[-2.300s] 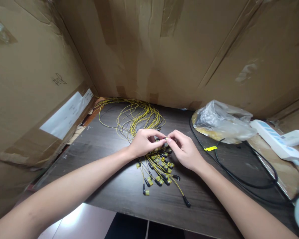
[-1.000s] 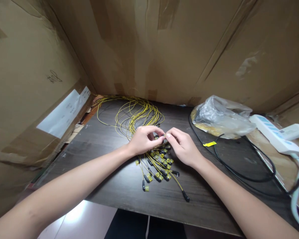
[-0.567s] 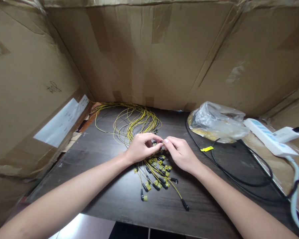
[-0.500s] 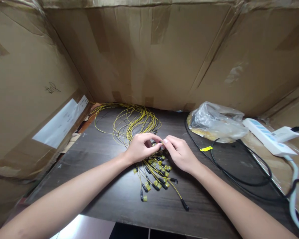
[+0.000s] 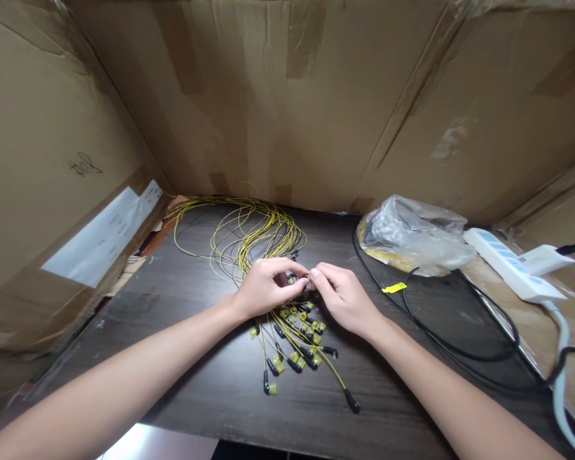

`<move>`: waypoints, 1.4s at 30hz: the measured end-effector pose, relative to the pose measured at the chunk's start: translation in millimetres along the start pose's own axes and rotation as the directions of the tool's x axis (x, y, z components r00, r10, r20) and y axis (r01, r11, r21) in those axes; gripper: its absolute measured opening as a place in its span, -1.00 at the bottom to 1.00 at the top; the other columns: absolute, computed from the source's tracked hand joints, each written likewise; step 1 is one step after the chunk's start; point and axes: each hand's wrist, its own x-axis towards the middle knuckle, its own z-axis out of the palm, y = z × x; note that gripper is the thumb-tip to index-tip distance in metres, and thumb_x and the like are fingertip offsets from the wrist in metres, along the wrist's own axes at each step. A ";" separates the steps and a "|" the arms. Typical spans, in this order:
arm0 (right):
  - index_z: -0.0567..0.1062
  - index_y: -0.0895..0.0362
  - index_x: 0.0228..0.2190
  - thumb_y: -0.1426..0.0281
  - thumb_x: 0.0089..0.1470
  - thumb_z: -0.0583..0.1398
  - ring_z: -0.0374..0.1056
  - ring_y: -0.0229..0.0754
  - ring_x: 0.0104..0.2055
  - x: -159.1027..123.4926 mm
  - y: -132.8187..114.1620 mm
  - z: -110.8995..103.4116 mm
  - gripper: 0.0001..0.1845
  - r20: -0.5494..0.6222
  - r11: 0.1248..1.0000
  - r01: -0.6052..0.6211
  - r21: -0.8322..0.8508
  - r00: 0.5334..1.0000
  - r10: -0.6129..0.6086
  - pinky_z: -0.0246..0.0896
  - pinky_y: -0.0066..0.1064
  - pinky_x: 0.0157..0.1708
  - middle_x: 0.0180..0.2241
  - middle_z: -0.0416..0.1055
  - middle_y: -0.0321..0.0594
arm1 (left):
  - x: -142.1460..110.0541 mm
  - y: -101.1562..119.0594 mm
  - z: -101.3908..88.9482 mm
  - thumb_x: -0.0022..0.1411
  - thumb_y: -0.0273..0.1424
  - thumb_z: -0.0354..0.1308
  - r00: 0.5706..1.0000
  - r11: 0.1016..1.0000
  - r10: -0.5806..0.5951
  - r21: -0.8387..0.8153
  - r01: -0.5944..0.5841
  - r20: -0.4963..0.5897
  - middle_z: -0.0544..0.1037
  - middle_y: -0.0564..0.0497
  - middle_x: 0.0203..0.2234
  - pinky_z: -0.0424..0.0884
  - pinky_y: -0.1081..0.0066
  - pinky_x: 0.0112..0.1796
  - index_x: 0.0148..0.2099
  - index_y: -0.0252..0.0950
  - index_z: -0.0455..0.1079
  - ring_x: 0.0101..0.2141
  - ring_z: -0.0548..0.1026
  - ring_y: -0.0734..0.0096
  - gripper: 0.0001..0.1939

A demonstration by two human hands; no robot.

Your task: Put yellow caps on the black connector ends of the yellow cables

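My left hand and my right hand meet fingertip to fingertip above a dark wooden table. Both pinch the same small connector end of a thin yellow cable. Below the hands lies a fan of several cable ends with black boots and yellow caps. One black-tipped end lies apart toward the front. The yellow cables run back into a loose coil behind my left hand.
Cardboard walls enclose the table at the back and left. A crumpled clear plastic bag lies at the right, with a small yellow tag and a black cord near it. A white power strip sits at far right.
Both hands have stayed pinched together on the connector. The view has shifted slightly, so the table and cables sit a little lower and further left.
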 end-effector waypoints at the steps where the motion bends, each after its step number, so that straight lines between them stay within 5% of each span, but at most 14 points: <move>1: 0.27 0.10 -0.54 0.32 0.35 -0.02 0.21 -0.23 -0.46 -0.4 -0.1 -0.2 -0.61 -0.003 1.000 0.002 -0.006 1.000 -0.002 0.09 -0.36 -0.41 -0.52 0.28 -0.28 | 0.2 0.3 0.0 0.19 -0.43 0.27 1.000 1.000 -0.016 0.001 0.016 -0.003 0.60 0.03 -0.47 0.32 0.59 -0.52 -0.25 -0.33 0.58 -0.61 0.37 0.63 -0.90; 7: 0.40 0.11 -0.36 0.35 0.28 0.08 0.27 -0.21 -0.39 -2.2 -1.9 -1.7 -0.82 -0.036 0.999 0.024 -0.022 0.999 -0.025 0.14 -0.37 -0.36 -0.40 0.36 -0.24 | 0.9 1.7 -0.8 0.17 -0.42 0.28 0.997 0.997 -0.074 -0.028 0.074 -0.021 0.60 0.02 -0.49 0.31 0.59 -0.55 -0.26 -0.34 0.58 -0.62 0.37 0.62 -0.89; 15: 0.23 0.10 -0.59 0.31 0.34 -0.02 0.15 -0.26 -0.52 -0.7 2.0 0.3 -0.56 0.009 1.000 -0.013 -0.006 1.000 0.013 0.02 -0.37 -0.45 -0.59 0.20 -0.32 | 1.1 1.6 0.5 0.19 -0.42 0.27 1.000 1.000 -0.002 -0.020 0.002 0.002 0.61 0.02 -0.48 0.32 0.59 -0.53 -0.26 -0.34 0.59 -0.61 0.38 0.63 -0.89; 22: 0.41 0.13 -0.39 0.34 0.26 0.10 0.23 -0.23 -0.43 -2.3 -2.6 -2.4 -0.81 -0.069 1.000 0.010 -0.010 0.998 -0.011 0.09 -0.39 -0.42 -0.44 0.35 -0.25 | 1.2 -0.4 0.4 0.18 -0.39 0.29 0.997 0.996 -0.075 -0.057 0.074 -0.016 0.62 0.01 -0.48 0.29 0.60 -0.56 -0.24 -0.35 0.60 -0.63 0.36 0.64 -0.87; 30: 0.18 0.10 -0.59 0.27 0.35 -0.01 0.13 -0.28 -0.52 -1.4 2.6 0.7 -0.55 -0.014 1.000 0.009 -0.015 1.000 -0.009 0.00 -0.39 -0.45 -0.59 0.17 -0.33 | -0.7 0.9 1.1 0.18 -0.42 0.28 1.000 1.000 0.007 -0.027 -0.007 -0.007 0.62 0.01 -0.48 0.28 0.60 -0.55 -0.26 -0.36 0.60 -0.62 0.36 0.65 -0.88; 36: 0.38 0.12 -0.40 0.35 0.27 0.09 0.24 -0.23 -0.42 -2.7 -0.4 -0.6 -0.80 -0.048 0.999 0.033 -0.019 0.998 -0.034 0.10 -0.39 -0.40 -0.43 0.34 -0.25 | 0.2 -1.0 1.2 0.17 -0.40 0.30 0.998 0.996 -0.064 -0.060 0.063 -0.008 0.62 0.02 -0.49 0.27 0.61 -0.58 -0.26 -0.35 0.59 -0.64 0.36 0.65 -0.88; 42: 0.21 0.10 -0.61 0.32 0.33 -0.01 0.13 -0.27 -0.54 -1.0 1.6 0.4 -0.56 0.008 1.000 0.021 -0.019 1.000 -0.021 0.01 -0.38 -0.47 -0.61 0.18 -0.32 | -1.8 -3.3 1.9 0.20 -0.40 0.29 1.000 0.999 0.020 -0.046 -0.021 -0.003 0.62 0.01 -0.47 0.29 0.60 -0.54 -0.24 -0.36 0.60 -0.62 0.37 0.65 -0.87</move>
